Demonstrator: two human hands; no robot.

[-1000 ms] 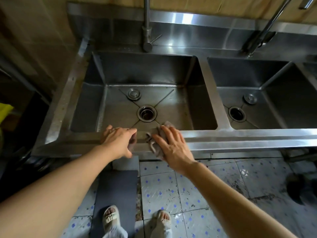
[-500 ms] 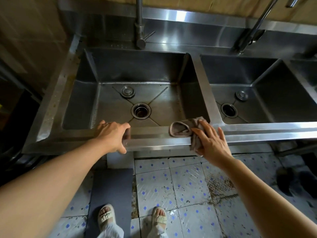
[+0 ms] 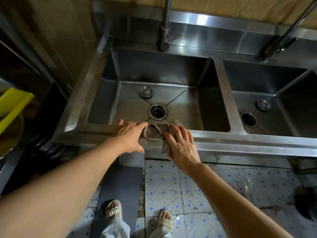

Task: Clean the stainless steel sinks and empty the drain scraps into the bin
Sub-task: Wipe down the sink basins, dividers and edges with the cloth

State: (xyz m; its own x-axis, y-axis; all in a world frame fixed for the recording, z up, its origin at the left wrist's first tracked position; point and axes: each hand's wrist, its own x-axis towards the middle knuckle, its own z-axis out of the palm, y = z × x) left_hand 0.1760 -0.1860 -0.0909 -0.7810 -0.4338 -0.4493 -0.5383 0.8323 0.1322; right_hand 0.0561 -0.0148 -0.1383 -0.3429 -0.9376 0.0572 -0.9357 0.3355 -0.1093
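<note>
A grey-brown cloth lies bunched on the front rim of the steel sink unit. My right hand presses flat on the cloth with fingers spread. My left hand rests on the rim just left of the cloth, thumb hooked over the front edge, fingertips touching the cloth. Beyond the hands is the left basin with its round open drain and a loose drain plug. The right basin has its own drain and plug.
A tap stands behind the left basin, a second slanted tap behind the right. A yellow object sits low at the far left. Below are the tiled floor, a dark mat and my sandalled feet.
My right hand has dragged the cloth back left along the front rim, from near the divider to beside my left hand. The left hand stayed on the rim.
</note>
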